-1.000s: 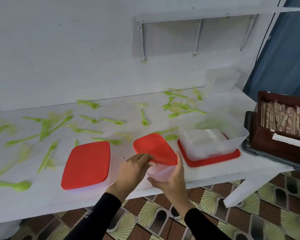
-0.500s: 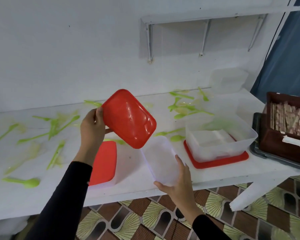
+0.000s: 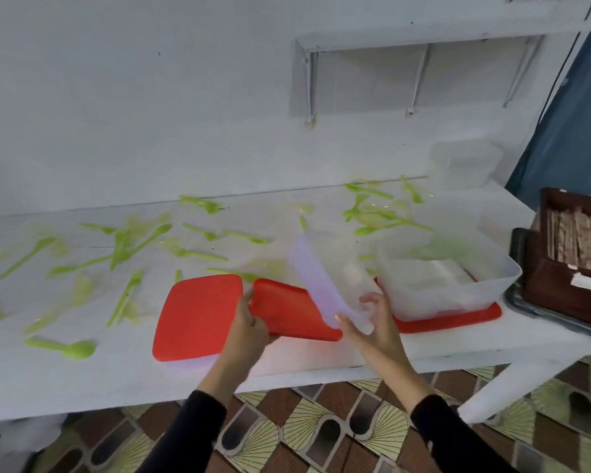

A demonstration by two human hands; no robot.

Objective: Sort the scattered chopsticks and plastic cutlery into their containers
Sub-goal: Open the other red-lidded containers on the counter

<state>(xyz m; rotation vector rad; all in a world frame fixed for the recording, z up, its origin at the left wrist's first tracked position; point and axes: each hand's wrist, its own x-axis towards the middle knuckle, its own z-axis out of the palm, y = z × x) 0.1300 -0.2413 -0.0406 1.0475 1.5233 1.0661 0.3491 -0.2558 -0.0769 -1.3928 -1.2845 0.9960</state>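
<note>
My left hand (image 3: 248, 327) grips the left end of a loose red rectangular plastic lid (image 3: 294, 310); my right hand (image 3: 372, 324) holds a tilted translucent plastic box (image 3: 324, 271) just above it. A red-lidded closed box (image 3: 198, 312) sits at nine o'clock, a large clear tub (image 3: 447, 268) at two. Beyond, green plastic spoons (image 3: 77, 349) lie scattered from nine to one; paper-wrapped chopsticks (image 3: 580, 237) fill a brown box (image 3: 543, 285) at three.

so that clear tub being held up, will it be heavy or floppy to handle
Probably light: the clear tub looks empty and the right hand holds it tilted by one end alone. Likely fairly stiff, since its walls show no sag. Its smooth plastic may be slippery.
</note>
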